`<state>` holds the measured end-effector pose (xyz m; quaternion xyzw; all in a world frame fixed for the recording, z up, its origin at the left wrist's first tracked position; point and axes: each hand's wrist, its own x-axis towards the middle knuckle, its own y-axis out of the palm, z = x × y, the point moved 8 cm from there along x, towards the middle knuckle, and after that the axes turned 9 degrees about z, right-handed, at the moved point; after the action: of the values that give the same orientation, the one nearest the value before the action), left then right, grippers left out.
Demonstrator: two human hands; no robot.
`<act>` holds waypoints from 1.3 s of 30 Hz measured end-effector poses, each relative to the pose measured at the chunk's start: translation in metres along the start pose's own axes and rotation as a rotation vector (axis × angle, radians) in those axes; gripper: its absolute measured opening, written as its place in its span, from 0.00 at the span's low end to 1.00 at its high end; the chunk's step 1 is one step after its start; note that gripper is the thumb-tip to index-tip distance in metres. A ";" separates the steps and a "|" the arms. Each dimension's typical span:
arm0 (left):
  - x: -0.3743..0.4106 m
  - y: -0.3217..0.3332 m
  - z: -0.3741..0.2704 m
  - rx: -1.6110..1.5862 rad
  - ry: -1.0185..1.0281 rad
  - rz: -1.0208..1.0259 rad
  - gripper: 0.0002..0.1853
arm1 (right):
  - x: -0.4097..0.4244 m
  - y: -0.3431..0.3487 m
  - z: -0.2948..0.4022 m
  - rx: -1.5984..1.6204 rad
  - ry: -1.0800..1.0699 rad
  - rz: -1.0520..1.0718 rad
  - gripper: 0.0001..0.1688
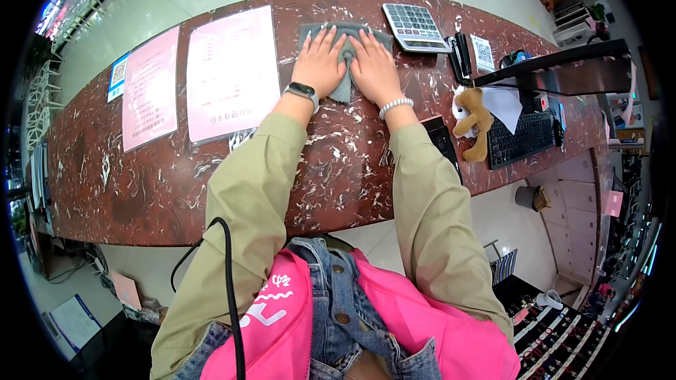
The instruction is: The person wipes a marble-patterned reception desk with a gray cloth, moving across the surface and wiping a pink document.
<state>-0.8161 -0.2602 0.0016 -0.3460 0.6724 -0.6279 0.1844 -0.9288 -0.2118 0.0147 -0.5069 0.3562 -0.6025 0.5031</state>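
Note:
A grey cloth (345, 91) lies bunched on the dark red marbled countertop (338, 169), with a fold rising between my two hands. My left hand (319, 68), with a smartwatch at the wrist, rests flat on the cloth's left part, fingers spread and pointing away from me. On the right part lies my right hand (376, 69), palm down in the same way, a pale beaded bracelet around its wrist. The thumbs nearly meet over the middle. Neither palm can be seen, and most of the cloth is hidden under the hands.
Left of the cloth lie two pink laminated sheets (232, 74) (151, 89). Rightward are a calculator (416, 27), a stapler (462, 55), a brown plush toy (475, 121), a keyboard (520, 140) and a monitor (560, 68). A black cable (230, 269) hangs by my left sleeve.

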 end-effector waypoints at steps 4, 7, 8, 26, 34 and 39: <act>0.016 0.004 0.008 0.033 0.027 -0.010 0.33 | 0.012 0.006 -0.007 -0.011 -0.007 -0.023 0.29; 0.020 0.004 0.009 0.036 0.020 -0.015 0.34 | 0.014 0.005 -0.009 -0.023 -0.022 -0.039 0.29; 0.016 0.007 0.007 0.040 0.009 0.006 0.34 | 0.009 0.006 -0.007 -0.018 -0.006 -0.039 0.29; -0.145 -0.021 -0.093 -0.046 0.230 0.113 0.37 | -0.191 -0.036 0.061 -0.037 0.083 0.023 0.31; -0.207 -0.029 -0.126 -0.124 0.224 0.025 0.35 | -0.248 -0.041 0.093 -0.039 0.223 0.086 0.33; -0.248 -0.036 -0.128 -0.144 0.246 0.033 0.37 | -0.281 -0.040 0.118 -0.042 0.209 0.148 0.34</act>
<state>-0.7230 0.0055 0.0082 -0.2676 0.7390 -0.6124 0.0854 -0.8304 0.0793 0.0091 -0.4241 0.4558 -0.6055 0.4956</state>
